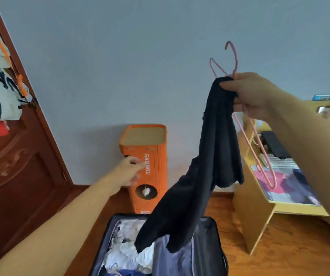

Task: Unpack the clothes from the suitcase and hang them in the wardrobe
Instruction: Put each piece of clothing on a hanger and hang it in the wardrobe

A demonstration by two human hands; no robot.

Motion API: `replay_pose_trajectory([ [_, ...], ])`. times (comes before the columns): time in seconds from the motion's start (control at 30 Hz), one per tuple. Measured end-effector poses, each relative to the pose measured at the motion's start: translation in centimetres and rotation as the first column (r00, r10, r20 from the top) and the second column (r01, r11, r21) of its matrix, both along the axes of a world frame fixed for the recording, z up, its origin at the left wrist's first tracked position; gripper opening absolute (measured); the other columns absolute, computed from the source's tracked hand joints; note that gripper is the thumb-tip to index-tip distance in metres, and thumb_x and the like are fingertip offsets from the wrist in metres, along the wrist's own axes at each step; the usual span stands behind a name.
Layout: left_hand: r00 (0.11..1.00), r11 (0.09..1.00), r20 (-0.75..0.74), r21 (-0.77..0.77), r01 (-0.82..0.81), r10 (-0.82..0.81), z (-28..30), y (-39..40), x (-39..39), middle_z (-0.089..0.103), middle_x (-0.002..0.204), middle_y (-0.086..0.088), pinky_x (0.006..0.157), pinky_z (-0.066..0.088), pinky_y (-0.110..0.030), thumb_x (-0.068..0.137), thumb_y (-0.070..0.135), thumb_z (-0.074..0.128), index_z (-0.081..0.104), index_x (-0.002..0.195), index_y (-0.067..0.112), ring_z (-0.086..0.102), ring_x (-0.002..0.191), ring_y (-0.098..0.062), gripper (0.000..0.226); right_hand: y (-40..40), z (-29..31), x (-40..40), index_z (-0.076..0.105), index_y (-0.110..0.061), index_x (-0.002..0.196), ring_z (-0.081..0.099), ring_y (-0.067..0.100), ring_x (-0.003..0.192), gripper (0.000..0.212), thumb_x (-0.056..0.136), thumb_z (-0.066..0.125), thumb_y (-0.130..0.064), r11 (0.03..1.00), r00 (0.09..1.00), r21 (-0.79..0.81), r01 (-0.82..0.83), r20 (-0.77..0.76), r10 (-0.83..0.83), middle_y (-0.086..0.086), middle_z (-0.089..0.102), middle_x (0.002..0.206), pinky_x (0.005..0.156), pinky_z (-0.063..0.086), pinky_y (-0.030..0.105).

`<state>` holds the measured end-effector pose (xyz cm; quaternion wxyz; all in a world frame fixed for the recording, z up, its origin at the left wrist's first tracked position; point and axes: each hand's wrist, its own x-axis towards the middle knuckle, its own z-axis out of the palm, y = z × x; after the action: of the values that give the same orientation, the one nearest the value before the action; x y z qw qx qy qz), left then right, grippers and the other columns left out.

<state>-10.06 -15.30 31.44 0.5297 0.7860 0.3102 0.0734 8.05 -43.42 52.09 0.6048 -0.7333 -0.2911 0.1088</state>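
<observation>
My right hand (253,94) is raised at the upper right and grips a black garment (205,166) together with a pink wire hanger (259,140). The garment hangs down long, its lower end over the open suitcase (215,246) on the floor. Inside the suitcase lie white and blue clothes (128,250). My left hand (127,172) is stretched forward at mid-left, blurred, fingers loosely curled, holding nothing. On the brown wardrobe door (16,166) at the left hang white clothes on an orange hanger (1,46).
An orange cardboard box (154,142) marked GAMBOL stands against the blue-grey wall behind the suitcase. A yellow wooden desk (253,212) with a keyboard and a colourful mat stands at the right. The floor is wooden.
</observation>
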Motion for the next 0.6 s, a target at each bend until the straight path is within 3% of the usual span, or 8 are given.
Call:
replay_pose_trajectory([
  [0.03,0.993,0.985,0.064,-0.132,0.11,-0.102,0.1,-3.0,1.4,0.056,0.14,0.005,0.103,0.051,-0.047,0.098,0.043,0.063,0.054,0.138,0.032,0.058,0.124,-0.021,0.042,0.2,0.0,-0.5,0.069,-0.011,0.112,0.066,0.025,0.095,0.023,0.093,0.062,-0.021,0.999,0.999,-0.033,-0.036,0.015,0.036,0.015,0.072,0.111,0.089,0.055,0.045],
  [0.1,0.95,0.94,0.11,-0.147,0.308,-0.293,0.5,-8.9,3.4,0.039,0.154,0.012,0.117,0.037,-0.04,0.103,0.05,0.05,0.031,0.155,0.039,0.042,0.14,-0.012,0.057,0.6,0.2,-1.5,0.068,-0.009,0.113,0.07,0.023,0.093,0.021,0.098,0.058,-0.021,0.991,0.992,-0.076,-0.11,0.047,0.114,0.011,0.074,0.107,0.085,0.057,0.039],
  [0.2,0.924,0.901,0.203,-0.229,0.368,-0.325,-1.1,-13.3,5.6,0.052,0.14,0.022,0.091,0.046,-0.015,0.107,0.043,0.045,0.033,0.151,0.043,0.053,0.111,0.012,0.045,0.0,0.6,-2.6,0.068,-0.007,0.114,0.065,0.024,0.091,0.024,0.1,0.056,-0.024,0.978,0.977,-0.127,-0.169,0.113,0.183,0.018,0.07,0.106,0.086,0.054,0.042],
  [0.27,0.931,0.888,0.198,-0.293,0.354,-0.306,-2.8,-13.8,6.2,0.061,0.132,0.012,0.096,0.05,-0.03,0.102,0.045,0.056,0.035,0.15,0.046,0.061,0.11,-0.005,0.052,-1.1,1.0,-2.6,0.067,-0.007,0.115,0.068,0.023,0.092,0.024,0.101,0.056,-0.024,0.978,0.973,-0.123,-0.169,0.136,0.185,0.015,0.071,0.106,0.084,0.056,0.039],
  [0.33,0.928,0.908,0.101,-0.193,0.371,-0.358,-4.5,-13.4,6.8,0.057,0.137,-0.001,0.108,0.046,-0.041,0.096,0.042,0.067,0.039,0.148,0.044,0.059,0.12,-0.019,0.06,-2.6,1.3,-2.3,0.067,-0.008,0.115,0.07,0.022,0.094,0.023,0.101,0.055,-0.023,0.981,0.976,-0.117,-0.156,0.135,0.172,0.013,0.071,0.105,0.081,0.059,0.036],
  [0.43,0.881,0.873,0.023,-0.125,0.471,-0.472,-6.1,-13.7,7.0,0.068,0.127,0.005,0.114,0.042,-0.042,0.094,0.036,0.071,0.066,0.123,0.04,0.061,0.122,-0.014,0.03,-4.8,1.4,-1.5,0.066,-0.008,0.117,0.071,0.021,0.098,0.023,0.102,0.055,-0.023,0.985,0.982,-0.112,-0.129,0.123,0.142,0.01,0.072,0.108,0.081,0.059,0.035],
  [0.53,0.85,0.83,0.081,-0.183,0.526,-0.521,-6.9,-14.1,6.7,0.073,0.121,0.01,0.108,0.048,-0.036,0.099,0.022,0.065,0.067,0.125,0.027,0.067,0.117,-0.011,0.026,-6.8,1.1,0.3,0.067,-0.012,0.116,0.071,0.022,0.102,0.022,0.101,0.057,-0.024,0.994,0.991,-0.103,-0.019,0.131,0.032,0.008,0.072,0.111,0.077,0.057,0.031],
  [0.6,0.907,0.854,0.162,-0.304,0.421,-0.389,-7.0,-12.6,5.9,0.073,0.122,-0.007,0.088,0.058,-0.034,0.1,0.011,0.061,0.063,0.128,0.012,0.072,0.104,-0.02,0.028,-8.1,0.5,1.7,0.068,-0.014,0.115,0.07,0.022,0.1,0.021,0.1,0.058,-0.025,0.992,0.988,-0.104,0.07,0.145,-0.055,0.008,0.072,0.111,0.069,0.056,0.028],
])
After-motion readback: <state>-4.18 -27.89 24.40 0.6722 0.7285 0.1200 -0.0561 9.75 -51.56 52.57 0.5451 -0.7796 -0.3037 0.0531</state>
